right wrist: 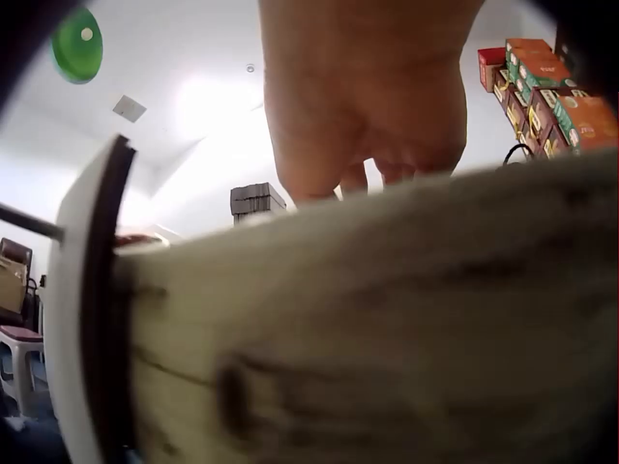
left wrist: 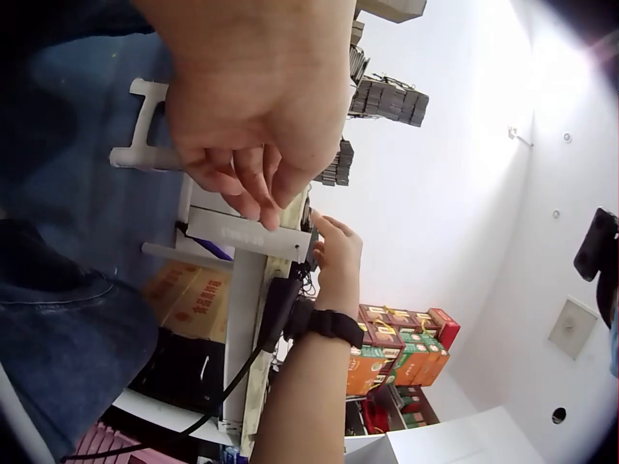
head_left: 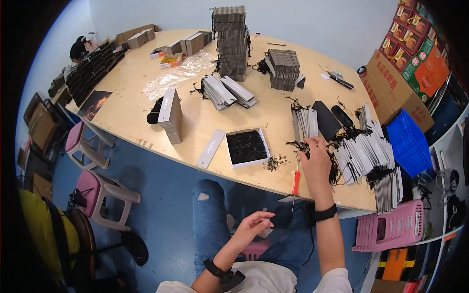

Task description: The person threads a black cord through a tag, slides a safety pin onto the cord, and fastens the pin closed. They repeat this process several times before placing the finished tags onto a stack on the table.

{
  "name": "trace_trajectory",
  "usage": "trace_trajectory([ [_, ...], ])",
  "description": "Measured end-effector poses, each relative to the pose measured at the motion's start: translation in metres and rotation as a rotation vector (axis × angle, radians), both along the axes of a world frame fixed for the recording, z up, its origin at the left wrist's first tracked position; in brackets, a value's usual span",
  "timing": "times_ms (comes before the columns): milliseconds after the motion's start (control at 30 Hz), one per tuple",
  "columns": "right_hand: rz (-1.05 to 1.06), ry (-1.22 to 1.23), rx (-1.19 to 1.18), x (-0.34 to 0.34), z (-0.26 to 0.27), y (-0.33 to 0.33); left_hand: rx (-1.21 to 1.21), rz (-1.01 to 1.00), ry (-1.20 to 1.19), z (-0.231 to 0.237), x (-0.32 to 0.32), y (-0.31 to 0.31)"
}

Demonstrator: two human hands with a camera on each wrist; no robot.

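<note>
My right hand (head_left: pixel 316 158) reaches over the table's right side, fingertips at the near end of a bundle of grey tags (head_left: pixel 307 122) with black cords. Its thumb stands apart from the fingers; in the right wrist view the table edge hides the fingertips. Beside this hand lies a red-handled screwdriver (head_left: pixel 295 183). My left hand (head_left: pixel 253 227) hovers above my lap, short of the table, fingers loosely bent and holding nothing. In the left wrist view its fingertips overlap a grey printed strip (left wrist: pixel 242 232) at the table edge.
A white box (head_left: pixel 248 165) of black cords stands near the front edge, with small metal clips (head_left: pixel 277 162) beside it. Corded tags (head_left: pixel 366 151) crowd the right side. Tall tag stacks (head_left: pixel 231 44) rise farther back. A blue bin (head_left: pixel 409 142) stands right of the table.
</note>
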State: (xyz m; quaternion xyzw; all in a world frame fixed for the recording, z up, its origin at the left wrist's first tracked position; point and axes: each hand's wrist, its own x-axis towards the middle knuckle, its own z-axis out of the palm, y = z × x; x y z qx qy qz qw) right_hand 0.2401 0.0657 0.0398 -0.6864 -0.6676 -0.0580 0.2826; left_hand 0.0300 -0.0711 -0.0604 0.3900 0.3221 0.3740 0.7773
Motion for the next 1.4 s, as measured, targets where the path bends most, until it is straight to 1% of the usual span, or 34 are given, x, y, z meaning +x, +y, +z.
trace_trajectory([
  [33, -0.009, -0.069, 0.027, 0.0, -0.001, 0.002, -0.003, -0.002, 0.004, 0.001, 0.0, 0.0],
  [167, 0.021, -0.138, 0.006, -0.001, 0.0, 0.009, 0.002, 0.0, 0.012, -0.001, 0.001, 0.0],
  [233, 0.094, -0.129, -0.163, -0.001, 0.0, 0.015, -0.003, -0.004, 0.01, -0.002, 0.003, -0.001],
  [267, 0.094, -0.129, -0.163, -0.002, 0.001, 0.016, -0.009, -0.011, 0.008, -0.002, 0.003, -0.001],
  [333, 0.182, -0.071, -0.243, -0.007, 0.006, 0.016, -0.016, -0.02, 0.009, -0.004, 0.004, -0.001],
  [367, 0.18, -0.073, -0.241, -0.008, 0.005, 0.017, -0.022, -0.028, 0.01, -0.004, 0.005, -0.001],
  [433, 0.171, -0.09, -0.332, -0.01, 0.003, 0.021, -0.021, -0.039, 0.02, -0.005, 0.007, -0.002],
  [467, 0.171, -0.091, -0.328, -0.011, 0.004, 0.023, -0.021, -0.046, 0.031, -0.005, 0.007, -0.002],
  [533, 0.163, -0.088, -0.411, -0.015, 0.009, 0.023, -0.014, -0.046, 0.027, -0.008, 0.007, -0.002],
  [567, 0.163, -0.089, -0.41, -0.016, 0.009, 0.023, -0.011, -0.048, 0.021, -0.009, 0.007, -0.003],
  [633, 0.156, 0.015, -0.38, -0.016, 0.008, 0.024, -0.008, -0.048, 0.019, -0.009, 0.008, -0.003],
  [767, 0.178, 0.107, -0.294, -0.007, -0.005, 0.031, -0.014, -0.054, 0.011, -0.012, 0.007, -0.003],
  [833, 0.285, 0.185, -0.19, 0.002, -0.016, 0.037, -0.016, -0.053, 0.015, -0.013, 0.008, -0.004],
  [867, 0.282, 0.185, -0.189, 0.006, -0.021, 0.04, -0.018, -0.054, 0.019, -0.014, 0.008, -0.004],
  [933, 0.371, 0.255, -0.184, 0.01, -0.024, 0.043, -0.011, -0.056, 0.011, -0.015, 0.009, -0.004],
  [967, 0.37, 0.256, -0.183, 0.012, -0.026, 0.042, -0.008, -0.053, 0.003, -0.016, 0.009, -0.004],
  [1033, 0.238, 0.557, -0.221, 0.007, -0.017, 0.037, -0.025, -0.055, 0.016, -0.017, 0.008, -0.004],
  [1067, 0.243, 0.558, -0.224, 0.008, -0.01, 0.034, -0.048, -0.055, 0.024, -0.018, 0.008, -0.005],
  [1133, 0.25, 0.701, 0.017, 0.005, 0.022, 0.027, -0.051, -0.044, 0.038, -0.019, 0.007, -0.006],
  [1167, 0.286, 0.687, 0.122, 0.014, 0.023, 0.034, -0.049, -0.039, 0.052, -0.018, 0.007, -0.006],
  [1233, 0.215, 0.735, 0.09, 0.039, 0.02, 0.046, -0.036, -0.041, 0.055, -0.018, 0.007, -0.007],
  [1267, 0.213, 0.735, 0.093, 0.05, 0.015, 0.049, -0.02, -0.042, 0.058, -0.017, 0.007, -0.006],
  [1333, 0.171, 0.926, -0.072, 0.062, 0.011, 0.052, -0.023, -0.046, 0.066, -0.02, 0.008, -0.006],
  [1367, 0.173, 0.926, -0.073, 0.067, 0.007, 0.052, -0.031, -0.049, 0.072, -0.022, 0.009, -0.006],
  [1400, 0.16, 0.986, -0.099, 0.068, 0.006, 0.05, -0.031, -0.047, 0.072, -0.023, 0.009, -0.006],
])
